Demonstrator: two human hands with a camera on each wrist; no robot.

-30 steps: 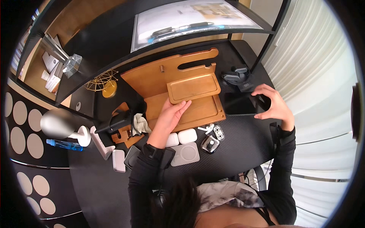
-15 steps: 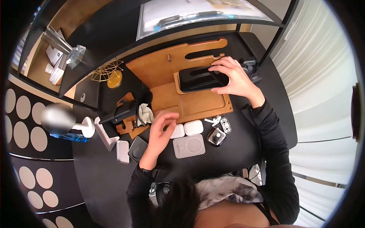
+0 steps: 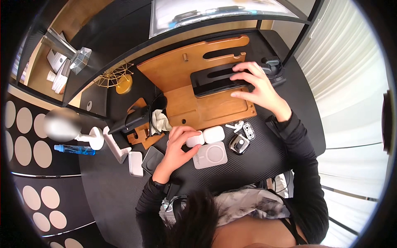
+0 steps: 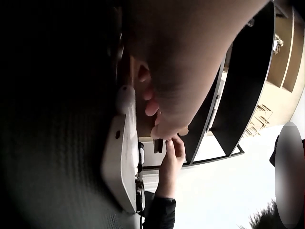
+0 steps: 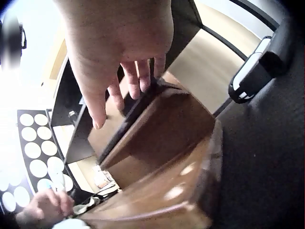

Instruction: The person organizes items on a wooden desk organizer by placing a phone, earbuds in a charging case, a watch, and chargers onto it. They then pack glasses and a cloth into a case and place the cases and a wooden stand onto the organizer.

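One phone [image 3: 218, 81] set on dock [image 3: 206, 108], right hand [image 3: 257, 87] fingers spread flat on it; left hand [image 3: 178, 146] pinches case [image 3: 194, 139] below dock, not yet stowed.

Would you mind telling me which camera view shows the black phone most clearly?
The head view: the phone lies whole on the wooden stand, with the right hand resting on it. The right wrist view shows only its dark edge under the fingers. The left wrist view does not show it.
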